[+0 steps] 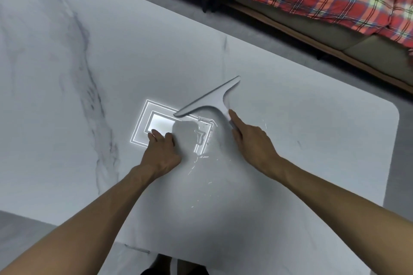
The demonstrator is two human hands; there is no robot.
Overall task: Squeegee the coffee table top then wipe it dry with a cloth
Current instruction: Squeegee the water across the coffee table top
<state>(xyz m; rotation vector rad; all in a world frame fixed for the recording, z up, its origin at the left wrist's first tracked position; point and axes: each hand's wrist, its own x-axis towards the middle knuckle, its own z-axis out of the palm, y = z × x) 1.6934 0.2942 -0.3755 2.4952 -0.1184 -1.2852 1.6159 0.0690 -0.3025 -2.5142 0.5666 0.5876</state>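
The squeegee (210, 98) sits blade-down near the middle of the desk (301, 136), its blade running from 8 to 2 o'clock and its handle trailing toward 5 o'clock. Our right hand (250, 140) wraps that handle, forefinger laid along it. We judge it light, stiff and slick when wet, best gripped low on the handle. Water (201, 134) pools at its 6 o'clock. At 8 o'clock our left hand (161, 152) rests on the desk, fingers curled, holding nothing we can see
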